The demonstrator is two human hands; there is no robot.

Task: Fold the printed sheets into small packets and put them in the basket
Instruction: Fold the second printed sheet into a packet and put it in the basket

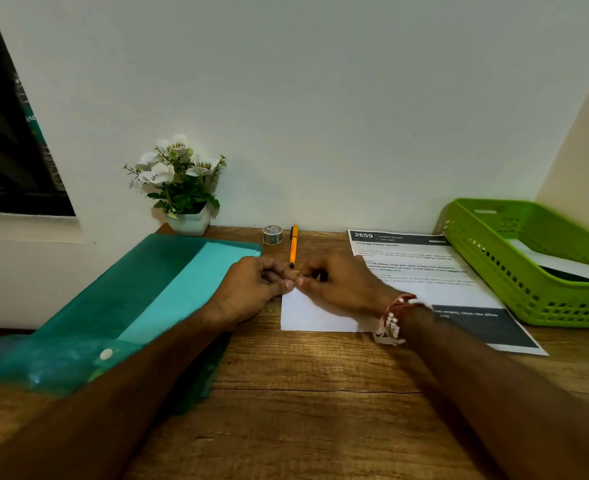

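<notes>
We are in the middle of a fold: the folded sheet lies white side up on the tabletop, in front of us and overlapping the near left part of a flat printed sheet that is not yet folded. Our left hand and right hand meet at its far left corner. Each grip is clenched, thumb against curled fingers, and seems to pinch that corner, though the paper between the fingertips is too small to see clearly. We judge this to be the lining-up of edges before a crease. The next move calls for holding the corner true with one hand while the other presses the crease flat, then folding again until the packet is small. The basket stands at the right, well apart from our hands, with white paper already inside, so the finished packet will need a reach across the printed sheet.
</notes>
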